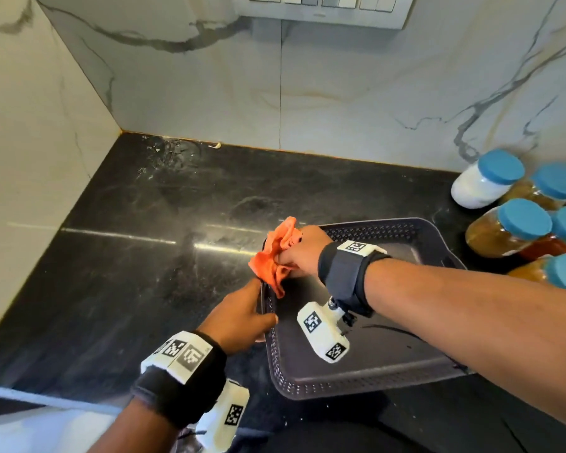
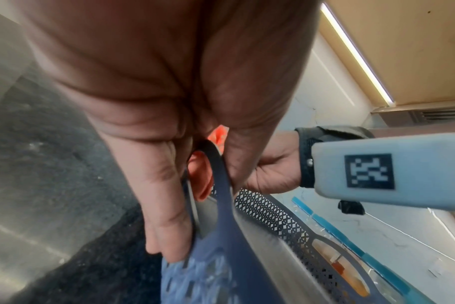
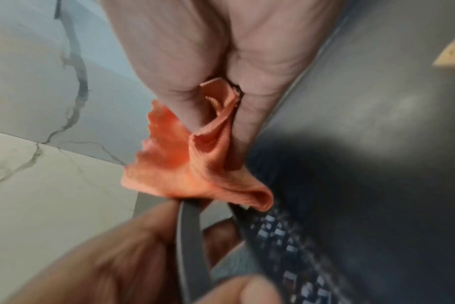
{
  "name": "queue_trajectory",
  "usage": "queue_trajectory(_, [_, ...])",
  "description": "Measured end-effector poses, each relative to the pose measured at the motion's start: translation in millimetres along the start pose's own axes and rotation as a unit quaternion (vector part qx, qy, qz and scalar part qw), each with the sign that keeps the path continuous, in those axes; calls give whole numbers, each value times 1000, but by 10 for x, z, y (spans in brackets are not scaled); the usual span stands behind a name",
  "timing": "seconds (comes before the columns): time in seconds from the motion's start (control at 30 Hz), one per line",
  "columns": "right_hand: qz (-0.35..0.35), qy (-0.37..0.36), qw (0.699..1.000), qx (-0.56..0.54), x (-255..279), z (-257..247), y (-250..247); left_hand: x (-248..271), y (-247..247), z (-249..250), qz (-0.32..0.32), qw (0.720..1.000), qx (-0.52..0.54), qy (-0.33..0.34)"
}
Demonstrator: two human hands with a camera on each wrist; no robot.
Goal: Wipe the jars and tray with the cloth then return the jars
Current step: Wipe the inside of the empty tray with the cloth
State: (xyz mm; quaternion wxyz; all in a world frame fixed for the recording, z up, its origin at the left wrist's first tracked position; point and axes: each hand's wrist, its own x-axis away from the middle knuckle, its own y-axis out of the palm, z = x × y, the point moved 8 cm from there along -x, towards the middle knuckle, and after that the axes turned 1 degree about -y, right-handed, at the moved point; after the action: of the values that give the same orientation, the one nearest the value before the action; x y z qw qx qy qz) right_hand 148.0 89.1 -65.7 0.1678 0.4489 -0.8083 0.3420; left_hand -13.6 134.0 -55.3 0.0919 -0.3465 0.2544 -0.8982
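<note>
A dark grey perforated tray lies on the black counter, with nothing in it. My left hand grips the handle on its left rim, thumb inside, fingers outside. Just beyond, my right hand holds a bunched orange cloth against the same rim; the cloth is pinched between thumb and fingers over the tray's edge. Several blue-lidded jars stand in a cluster to the right of the tray: one with white contents, the others amber or reddish.
Marble walls close the counter's back and left sides, meeting in a corner. A switch panel is on the back wall. Bare black counter stretches left of the tray. The jars crowd the right edge of view.
</note>
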Motion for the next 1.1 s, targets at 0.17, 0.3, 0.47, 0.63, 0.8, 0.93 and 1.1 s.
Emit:
queue_trajectory(0.17, [4, -68, 974, 215, 17, -240, 207, -40, -6, 36, -9, 999, 18, 27])
queue_trajectory(0.3, [-112, -43, 957, 265, 483, -6, 426, -32, 9, 8, -23, 996, 77, 50])
queue_trajectory(0.47, [-151, -9, 950, 274, 633, 97, 462, -18, 50, -27, -45, 992, 96, 71])
queue_trajectory(0.63, [-5, -31, 956, 293, 46, -306, 63, -27, 109, 11, -56, 990, 115, 65])
queue_trajectory(0.8, [-59, -53, 937, 342, 253, -249, 301, -18, 133, -5, -70, 984, 155, 60])
queue_trajectory(0.93, [-228, -25, 925, 304, 802, 152, 635, -38, 156, -65, -65, 977, 185, 82])
queue_trajectory(1.1, [-211, -42, 894, 394, 678, 49, 599, 25, 142, -42, -45, 972, 209, 94])
